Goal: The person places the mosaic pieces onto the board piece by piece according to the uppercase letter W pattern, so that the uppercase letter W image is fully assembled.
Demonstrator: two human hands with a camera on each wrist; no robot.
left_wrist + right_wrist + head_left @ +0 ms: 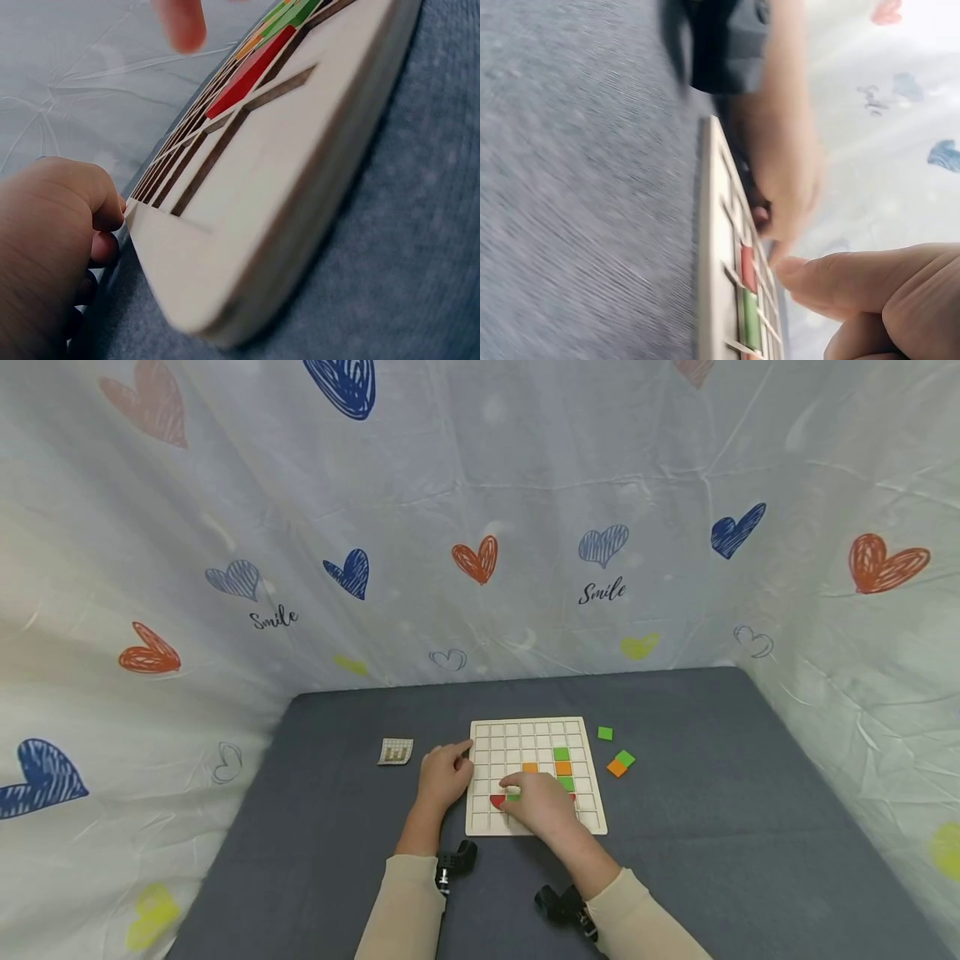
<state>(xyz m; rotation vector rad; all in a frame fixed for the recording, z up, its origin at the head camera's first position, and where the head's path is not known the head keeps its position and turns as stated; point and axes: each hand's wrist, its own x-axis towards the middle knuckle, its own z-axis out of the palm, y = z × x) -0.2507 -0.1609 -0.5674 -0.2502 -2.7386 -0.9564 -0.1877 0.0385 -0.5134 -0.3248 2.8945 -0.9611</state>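
A pale wooden grid board (pixel 491 735) lies on the dark cloth, with coloured square tiles in some of its cells. My left hand (pixel 442 777) is at the board's left side, its index fingertip touching the edge and its other fingers bent. Over the lower part of the board my right hand (pixel 542 802) hovers, thumb and index finger apart, with no tile visible between them. Just under those fingertips lie a red tile (pixel 497 801) and a green tile (pixel 513 797). In the right wrist view the red tile (pixel 748 268) sits in its cell, beside the green tile (pixel 751 319).
Right of the board lie a loose green tile (pixel 605 733), another green tile (pixel 626 758) and an orange tile (pixel 617 768). A small printed card (pixel 395 752) rests to the left. A heart-printed curtain (pixel 525 643) hangs behind the table (pixel 337 877).
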